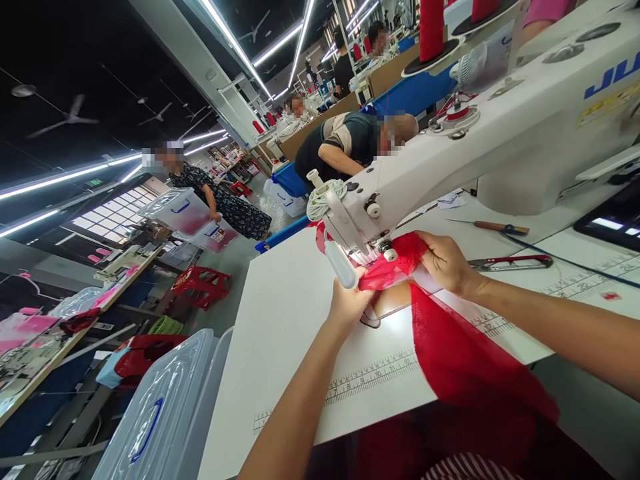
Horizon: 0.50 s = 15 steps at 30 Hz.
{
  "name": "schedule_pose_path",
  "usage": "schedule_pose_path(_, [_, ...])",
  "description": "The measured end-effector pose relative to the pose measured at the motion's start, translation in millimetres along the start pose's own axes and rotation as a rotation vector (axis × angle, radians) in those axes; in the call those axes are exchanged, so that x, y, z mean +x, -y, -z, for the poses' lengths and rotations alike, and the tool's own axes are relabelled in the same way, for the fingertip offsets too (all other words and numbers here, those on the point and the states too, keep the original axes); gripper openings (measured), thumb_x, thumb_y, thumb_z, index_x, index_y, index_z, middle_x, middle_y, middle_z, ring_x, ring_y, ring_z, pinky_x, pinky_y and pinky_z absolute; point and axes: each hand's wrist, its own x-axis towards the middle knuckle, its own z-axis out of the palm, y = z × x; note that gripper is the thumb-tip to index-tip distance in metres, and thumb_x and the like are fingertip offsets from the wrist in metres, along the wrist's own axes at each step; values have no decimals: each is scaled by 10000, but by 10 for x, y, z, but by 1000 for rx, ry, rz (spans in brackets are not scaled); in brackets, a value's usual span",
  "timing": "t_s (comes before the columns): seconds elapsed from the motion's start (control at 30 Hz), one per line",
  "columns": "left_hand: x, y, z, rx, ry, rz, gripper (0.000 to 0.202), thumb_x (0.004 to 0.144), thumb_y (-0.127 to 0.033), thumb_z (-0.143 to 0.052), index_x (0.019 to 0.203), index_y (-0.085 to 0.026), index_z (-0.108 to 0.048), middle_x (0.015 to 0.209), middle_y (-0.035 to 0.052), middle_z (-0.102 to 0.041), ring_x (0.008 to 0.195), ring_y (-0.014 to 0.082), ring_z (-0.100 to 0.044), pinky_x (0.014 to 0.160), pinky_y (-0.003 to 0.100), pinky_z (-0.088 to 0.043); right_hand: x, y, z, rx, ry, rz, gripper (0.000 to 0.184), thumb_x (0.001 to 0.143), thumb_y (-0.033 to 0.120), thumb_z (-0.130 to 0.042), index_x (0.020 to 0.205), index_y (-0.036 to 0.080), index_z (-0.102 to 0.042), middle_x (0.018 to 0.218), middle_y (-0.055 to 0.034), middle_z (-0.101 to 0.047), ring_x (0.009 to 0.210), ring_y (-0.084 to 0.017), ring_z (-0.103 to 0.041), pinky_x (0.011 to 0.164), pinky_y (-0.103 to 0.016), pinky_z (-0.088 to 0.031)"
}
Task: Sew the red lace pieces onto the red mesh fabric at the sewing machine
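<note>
A white sewing machine reaches across the table from the right. Sheer red fabric lies under its needle area, and a long end of it hangs over the table's front edge. My left hand pinches the cloth's left edge, close beside the machine head. At the right, my right hand grips the same cloth, with the fingers closed on it. The needle and presser foot are mostly hidden behind the machine head and fabric.
Red-handled thread snips and a wooden-handled awl lie right of my right hand. Red thread cones stand above the machine. A lidded plastic bin is left of the table. One person carries clear boxes; another bends behind the machine.
</note>
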Motion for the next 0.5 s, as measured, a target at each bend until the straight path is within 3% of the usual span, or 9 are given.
schedule_pose_path(0.13, [-62, 30, 24, 175, 19, -192, 150, 799, -170, -544, 658, -203, -503, 636, -19, -503, 632, 148, -513, 580, 245, -406, 35, -29, 63, -7, 84, 15, 225, 897, 333, -423, 795, 230, -595, 595, 2, -623, 543, -191, -599, 546, -312, -479])
schedule_pose_path(0.27, [-163, 62, 15, 357, 17, -413, 144, 790, -133, -490, 672, -206, -526, 691, 20, -573, 673, 174, -544, 609, 273, -419, 102, -43, 225, -86, 396, 149, 178, 882, 350, -510, 861, 215, -623, 782, -18, -687, 708, -200, -649, 650, -298, -507])
schedule_pose_path(0.37, [-208, 86, -19, 458, 21, -551, 180, 801, -105, -445, 762, -196, -595, 799, 58, -649, 692, 176, -557, 623, 289, -424, 104, -41, 279, -172, 593, 237, 175, 846, 240, -565, 1000, 229, -647, 920, -31, -698, 762, -196, -648, 655, -280, -499])
schedule_pose_path(0.43, [-217, 98, -40, 540, 13, -627, 238, 837, -81, -408, 804, -189, -617, 797, 60, -656, 655, 163, -539, 594, 283, -408, 71, -48, 249, -265, 616, 304, 246, 915, 207, -463, 1053, 251, -661, 945, -40, -689, 771, -185, -635, 650, -276, -490])
schedule_pose_path(0.5, [-219, 103, -52, 678, -18, -723, 271, 863, -53, -390, 808, -183, -622, 738, 48, -633, 608, 151, -508, 551, 274, -378, 26, -66, 185, -391, 548, 410, 305, 971, 211, -384, 1009, 266, -681, 894, -34, -676, 750, -174, -614, 633, -268, -474])
